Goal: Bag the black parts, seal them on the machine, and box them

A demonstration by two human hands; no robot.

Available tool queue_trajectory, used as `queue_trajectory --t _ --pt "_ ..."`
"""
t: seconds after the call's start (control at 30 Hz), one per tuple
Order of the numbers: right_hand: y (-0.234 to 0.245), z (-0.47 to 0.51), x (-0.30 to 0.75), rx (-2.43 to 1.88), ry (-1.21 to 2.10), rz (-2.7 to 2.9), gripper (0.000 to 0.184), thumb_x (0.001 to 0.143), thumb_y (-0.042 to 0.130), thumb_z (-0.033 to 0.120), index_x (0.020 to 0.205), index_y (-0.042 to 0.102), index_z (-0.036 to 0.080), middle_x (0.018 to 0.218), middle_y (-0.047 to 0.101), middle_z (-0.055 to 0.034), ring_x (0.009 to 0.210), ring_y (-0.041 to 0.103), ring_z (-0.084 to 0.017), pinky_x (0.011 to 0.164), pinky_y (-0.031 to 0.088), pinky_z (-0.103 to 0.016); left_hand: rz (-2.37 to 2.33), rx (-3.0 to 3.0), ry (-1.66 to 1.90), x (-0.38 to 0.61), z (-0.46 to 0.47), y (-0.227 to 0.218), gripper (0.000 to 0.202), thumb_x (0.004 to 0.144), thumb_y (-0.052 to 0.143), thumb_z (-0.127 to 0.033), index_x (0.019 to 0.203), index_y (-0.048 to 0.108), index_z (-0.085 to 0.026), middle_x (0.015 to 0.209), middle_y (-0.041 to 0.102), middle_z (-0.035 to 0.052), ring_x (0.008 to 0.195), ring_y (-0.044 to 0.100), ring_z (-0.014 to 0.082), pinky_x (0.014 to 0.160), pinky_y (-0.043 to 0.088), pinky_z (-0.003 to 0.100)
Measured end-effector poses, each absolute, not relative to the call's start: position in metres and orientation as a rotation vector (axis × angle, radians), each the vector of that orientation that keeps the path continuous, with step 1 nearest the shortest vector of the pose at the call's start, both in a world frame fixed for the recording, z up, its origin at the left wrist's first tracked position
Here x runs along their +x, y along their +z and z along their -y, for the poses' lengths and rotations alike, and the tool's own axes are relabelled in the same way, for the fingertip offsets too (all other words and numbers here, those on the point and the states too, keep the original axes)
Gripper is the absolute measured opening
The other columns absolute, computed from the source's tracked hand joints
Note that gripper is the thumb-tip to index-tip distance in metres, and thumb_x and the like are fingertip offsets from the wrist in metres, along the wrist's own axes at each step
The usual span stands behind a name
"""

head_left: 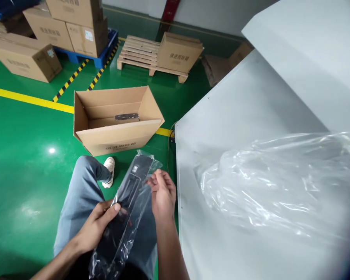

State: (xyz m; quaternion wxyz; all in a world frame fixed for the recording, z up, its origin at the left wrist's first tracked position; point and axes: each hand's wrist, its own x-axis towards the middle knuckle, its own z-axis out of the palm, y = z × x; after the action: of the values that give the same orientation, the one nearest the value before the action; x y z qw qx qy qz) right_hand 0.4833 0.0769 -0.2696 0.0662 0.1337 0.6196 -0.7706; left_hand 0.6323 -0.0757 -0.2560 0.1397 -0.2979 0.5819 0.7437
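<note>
A long black plastic part lies slantwise over my lap inside a clear plastic bag. My left hand grips the bagged part by its left side, thumb on top and fingers beneath. At the upper right, my right hand pinches the loose edge of the bag between thumb and fingers. A small white label shows near the part's upper end. Beyond my knee an open cardboard box stands on the floor, with a dark wrapped piece in it.
At my right is a light grey work surface bearing a heap of clear plastic bags. Closed cartons sit on a blue pallet. Further back, a wooden pallet carries another carton. Yellow tape crosses the green floor.
</note>
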Motion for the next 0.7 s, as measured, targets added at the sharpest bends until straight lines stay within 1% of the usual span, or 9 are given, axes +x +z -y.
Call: queue_trajectory --t 0.1,0.2,0.23,0.3,0.37,0.43,0.53,0.6,0.7 --pt "-0.268 -0.073 0.484 0.389 -2.354 -1.782 0.045 0.077 0.081 0.063 0.076 0.057 0.025 0.071 0.057 0.0043 0.061 0.059 -0.015 0.063 0.062 -0.035 -1.379 -0.876 2.181 0.631 0.081 -0.261 0.067 0.077 0.077 -0.08 0.094 0.077 -0.014 0.079 0.075 0.009 0.072 0.067 0.0234 0.072 0.054 0.033" --pt "-0.261 -0.074 0.49 0.385 -2.265 -1.858 0.047 0.081 0.074 0.069 0.09 0.06 0.025 0.08 0.062 0.002 0.065 0.064 -0.016 0.057 0.062 -0.033 -1.299 -0.981 2.224 0.627 0.084 -0.268 0.072 0.068 0.082 -0.082 0.09 0.077 -0.014 0.079 0.075 0.0078 0.069 0.065 0.0213 0.068 0.053 0.032" --pt "-0.258 -0.075 0.494 0.369 -2.203 -1.893 0.049 0.082 0.072 0.071 0.098 0.062 0.025 0.084 0.065 0.0006 0.067 0.066 -0.018 0.057 0.062 -0.033 -1.335 -0.977 2.24 0.625 0.085 -0.269 0.07 0.068 0.083 -0.082 0.088 0.077 -0.015 0.08 0.075 0.0071 0.072 0.065 0.0207 0.07 0.053 0.03" --pt "-0.253 -0.077 0.506 0.308 -2.051 -1.956 0.058 0.083 0.073 0.07 0.117 0.062 0.025 0.093 0.069 -0.0023 0.073 0.069 -0.02 0.057 0.062 -0.033 -1.452 -0.88 2.272 0.621 0.087 -0.27 0.065 0.074 0.081 -0.079 0.084 0.077 -0.015 0.081 0.075 0.0061 0.077 0.065 0.0193 0.074 0.051 0.028" --pt "-0.25 -0.079 0.522 0.184 -1.895 -1.962 0.062 0.083 0.077 0.066 0.126 0.061 0.024 0.095 0.071 -0.0034 0.077 0.071 -0.021 0.057 0.062 -0.031 -1.549 -0.802 2.295 0.615 0.089 -0.267 0.065 0.08 0.075 -0.079 0.084 0.078 -0.015 0.08 0.075 0.0058 0.076 0.063 0.0187 0.073 0.05 0.027" --pt "-0.25 -0.079 0.537 0.04 -1.78 -1.925 0.056 0.085 0.077 0.062 0.122 0.065 0.023 0.088 0.07 -0.0026 0.076 0.07 -0.02 0.059 0.061 -0.03 -1.619 -0.833 2.306 0.607 0.091 -0.262 0.069 0.081 0.07 -0.083 0.086 0.079 -0.015 0.08 0.075 0.0061 0.075 0.063 0.0192 0.072 0.05 0.028" --pt "-0.252 -0.074 0.552 -0.049 -1.685 -1.916 0.045 0.092 0.07 0.061 0.112 0.073 0.021 0.077 0.068 -0.0014 0.069 0.067 -0.018 0.062 0.06 -0.028 -1.769 -0.938 2.3 0.598 0.096 -0.258 0.075 0.08 0.067 -0.088 0.087 0.079 -0.015 0.083 0.076 0.0064 0.078 0.064 0.0211 0.076 0.051 0.03" --pt "-0.253 -0.071 0.556 -0.01 -1.652 -1.962 0.047 0.095 0.064 0.063 0.11 0.076 0.02 0.073 0.066 -0.0014 0.065 0.065 -0.017 0.059 0.058 -0.028 -1.82 -0.963 2.295 0.595 0.099 -0.26 0.075 0.08 0.066 -0.088 0.087 0.079 -0.015 0.084 0.077 0.0067 0.081 0.065 0.0226 0.079 0.052 0.031" --pt "-0.251 -0.069 0.558 0.038 -1.632 -2.006 0.053 0.099 0.057 0.063 0.116 0.078 0.018 0.065 0.063 -0.0005 0.059 0.063 -0.017 0.055 0.056 -0.027 -1.619 -0.949 2.354 0.597 0.1 -0.268 0.076 0.084 0.063 -0.087 0.095 0.079 -0.014 0.089 0.079 0.0089 0.086 0.069 0.0265 0.082 0.055 0.035"
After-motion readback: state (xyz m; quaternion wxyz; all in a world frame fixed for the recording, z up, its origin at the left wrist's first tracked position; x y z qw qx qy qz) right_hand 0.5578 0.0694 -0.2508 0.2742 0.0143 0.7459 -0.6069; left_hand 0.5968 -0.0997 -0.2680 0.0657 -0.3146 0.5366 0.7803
